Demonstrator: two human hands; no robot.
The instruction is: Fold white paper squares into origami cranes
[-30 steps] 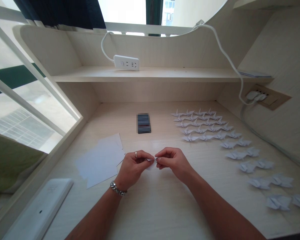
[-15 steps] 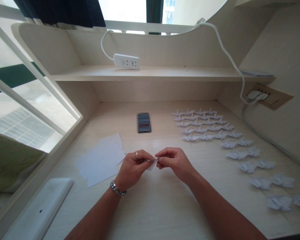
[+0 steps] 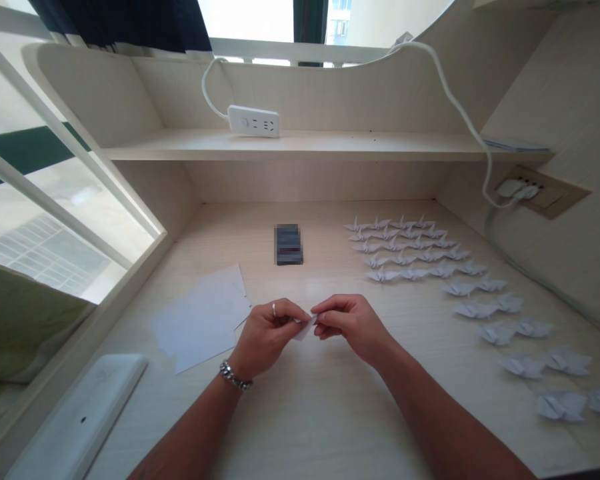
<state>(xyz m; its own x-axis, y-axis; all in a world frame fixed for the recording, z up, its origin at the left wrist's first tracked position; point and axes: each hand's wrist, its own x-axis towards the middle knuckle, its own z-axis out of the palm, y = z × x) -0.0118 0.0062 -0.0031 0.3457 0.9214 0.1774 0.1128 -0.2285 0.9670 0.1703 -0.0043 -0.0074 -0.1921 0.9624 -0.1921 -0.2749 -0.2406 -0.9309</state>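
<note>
Between my two hands, above the middle of the desk, is a small folded piece of white paper [image 3: 305,329]. My left hand [image 3: 270,333], with a ring and a chain bracelet, pinches it between thumb and forefinger. The fingertips of my right hand [image 3: 347,321] are closed on its upper right corner. My fingers cover part of the paper. Several white paper cranes [image 3: 414,255] stand in rows to the right. On the left, beside my left hand, lie loose sheets of white paper [image 3: 203,323], overlapping one another.
A dark, blurred-out rectangular object [image 3: 289,244] lies beyond my hands. At the lower left is a long white box-like object [image 3: 80,417]. A power strip [image 3: 253,121] rests on the shelf [image 3: 320,155]. Its white cable hangs down to a wall socket [image 3: 545,192] at the right.
Almost nothing differs. Both hands keep their pinch on the folded paper at the same place, and the view has shifted very slightly.
</note>
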